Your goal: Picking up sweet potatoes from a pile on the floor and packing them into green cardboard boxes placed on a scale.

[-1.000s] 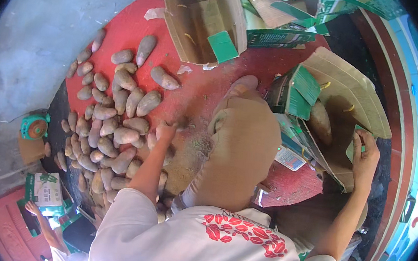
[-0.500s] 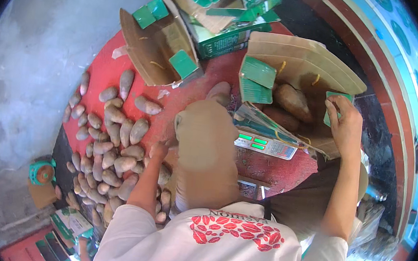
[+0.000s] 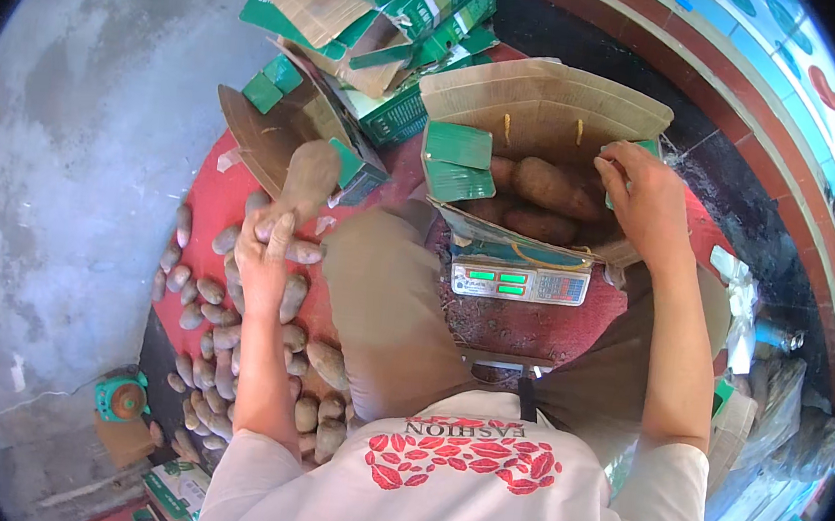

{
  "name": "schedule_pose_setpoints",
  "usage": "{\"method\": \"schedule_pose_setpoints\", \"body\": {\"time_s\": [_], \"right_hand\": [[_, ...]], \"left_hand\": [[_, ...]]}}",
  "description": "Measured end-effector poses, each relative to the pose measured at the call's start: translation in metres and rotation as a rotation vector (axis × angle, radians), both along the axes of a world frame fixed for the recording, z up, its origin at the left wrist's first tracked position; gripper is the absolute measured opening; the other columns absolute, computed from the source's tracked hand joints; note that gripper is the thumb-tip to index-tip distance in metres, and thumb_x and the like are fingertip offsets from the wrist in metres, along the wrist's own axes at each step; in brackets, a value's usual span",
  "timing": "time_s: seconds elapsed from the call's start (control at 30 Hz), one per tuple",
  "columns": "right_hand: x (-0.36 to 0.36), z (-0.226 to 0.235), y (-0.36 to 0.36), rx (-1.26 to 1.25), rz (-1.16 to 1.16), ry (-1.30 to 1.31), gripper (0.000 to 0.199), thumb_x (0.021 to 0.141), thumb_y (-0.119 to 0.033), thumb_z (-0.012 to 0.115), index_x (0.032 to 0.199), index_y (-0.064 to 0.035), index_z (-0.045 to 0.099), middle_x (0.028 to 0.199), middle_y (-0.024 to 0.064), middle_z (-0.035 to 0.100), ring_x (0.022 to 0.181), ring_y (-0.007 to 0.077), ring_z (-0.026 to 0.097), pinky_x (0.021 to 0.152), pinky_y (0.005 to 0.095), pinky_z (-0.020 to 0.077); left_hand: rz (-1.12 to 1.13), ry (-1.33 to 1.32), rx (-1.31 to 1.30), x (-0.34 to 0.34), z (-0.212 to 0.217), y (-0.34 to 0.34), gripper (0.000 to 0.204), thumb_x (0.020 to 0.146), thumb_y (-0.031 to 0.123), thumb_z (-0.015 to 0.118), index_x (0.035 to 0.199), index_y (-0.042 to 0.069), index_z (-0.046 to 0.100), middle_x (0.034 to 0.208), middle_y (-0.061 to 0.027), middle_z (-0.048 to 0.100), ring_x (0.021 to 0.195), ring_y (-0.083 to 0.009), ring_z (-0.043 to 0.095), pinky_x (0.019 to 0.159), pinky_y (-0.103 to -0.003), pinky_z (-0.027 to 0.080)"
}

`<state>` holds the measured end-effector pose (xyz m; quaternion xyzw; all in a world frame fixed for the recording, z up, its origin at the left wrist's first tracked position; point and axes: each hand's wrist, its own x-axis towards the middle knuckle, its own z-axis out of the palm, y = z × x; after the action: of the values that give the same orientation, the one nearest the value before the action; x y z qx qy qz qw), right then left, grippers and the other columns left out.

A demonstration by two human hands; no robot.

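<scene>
My left hand (image 3: pixel 268 251) is closed around the lower end of a large brown tuber (image 3: pixel 311 176), raised above the pile beside my knee. The tuber's upper end is a little blurred. My right hand (image 3: pixel 645 197) has its fingers curled at the right green flap of an open cardboard box (image 3: pixel 549 97); the fingertips are partly hidden. Several big tubers (image 3: pixel 550 188) lie inside this box. It stands on a digital scale (image 3: pixel 519 282) whose green displays are lit, between my knees.
Many loose tubers (image 3: pixel 224 337) lie on the red floor cover (image 3: pixel 204 202) at left. A second open box (image 3: pixel 249 129) stands beyond them, near stacked green cartons (image 3: pixel 401 18). A teal round device (image 3: pixel 123 398) sits by the grey wall. Clear plastic bags (image 3: pixel 764 424) lie at right.
My left hand has risen from the pile with a tuber in it. My right hand stays at the box's right flap. The view has shifted, and the scale shows more fully.
</scene>
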<state>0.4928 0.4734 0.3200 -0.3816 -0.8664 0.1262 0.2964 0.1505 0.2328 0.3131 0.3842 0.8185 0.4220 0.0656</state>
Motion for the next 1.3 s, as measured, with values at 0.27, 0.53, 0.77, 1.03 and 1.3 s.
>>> {"method": "schedule_pose_setpoints", "body": {"time_s": [0.27,0.53,0.77,1.03,1.3], "right_hand": [[0.010,0.000,-0.002,-0.037,-0.016,0.028,0.013,0.083,-0.017,0.060,0.083,-0.0041,0.062,0.082,0.0138,0.064,0.076,0.0330,0.062,0.067,0.0418,0.0489],[0.013,0.001,-0.002,-0.038,-0.006,0.020,0.013,0.083,-0.014,0.062,0.088,-0.0025,0.062,0.083,0.0145,0.063,0.076,0.0330,0.062,0.065,0.0392,0.0486],[0.018,0.005,-0.003,-0.070,-0.026,0.013,0.015,0.083,-0.015,0.062,0.091,-0.0021,0.062,0.085,0.0143,0.064,0.077,0.0323,0.062,0.066,0.0391,0.0488],[0.014,0.000,-0.002,-0.056,-0.012,0.025,0.015,0.084,-0.019,0.060,0.083,-0.0045,0.062,0.082,0.0138,0.064,0.075,0.0345,0.061,0.066,0.0428,0.0492],[0.010,-0.004,0.000,-0.076,-0.013,-0.029,0.017,0.084,-0.021,0.060,0.083,-0.0046,0.063,0.080,0.0143,0.064,0.075,0.0348,0.062,0.065,0.0433,0.0489]], "left_hand": [[-0.626,0.254,0.027,0.068,0.052,0.099,0.033,0.076,0.016,0.070,0.104,0.000,0.061,0.096,-0.0142,0.065,0.090,-0.0266,0.062,0.084,-0.034,0.047],[-0.766,0.179,-0.062,0.107,0.012,0.154,0.034,0.076,0.015,0.068,0.107,0.002,0.060,0.101,-0.0157,0.062,0.093,-0.0301,0.061,0.083,-0.036,0.047],[-0.626,0.299,-0.047,0.101,0.007,0.148,0.030,0.081,0.014,0.066,0.109,0.004,0.061,0.105,-0.0141,0.063,0.098,-0.0271,0.061,0.086,-0.035,0.046],[-0.530,0.225,0.046,0.080,-0.002,0.138,0.023,0.079,0.013,0.065,0.100,0.004,0.063,0.099,-0.0156,0.064,0.091,-0.0326,0.062,0.080,-0.036,0.048],[-0.429,0.184,0.019,0.068,0.004,0.125,0.018,0.083,0.014,0.064,0.098,0.004,0.065,0.096,-0.0093,0.067,0.092,-0.0190,0.062,0.084,-0.030,0.044]]}}
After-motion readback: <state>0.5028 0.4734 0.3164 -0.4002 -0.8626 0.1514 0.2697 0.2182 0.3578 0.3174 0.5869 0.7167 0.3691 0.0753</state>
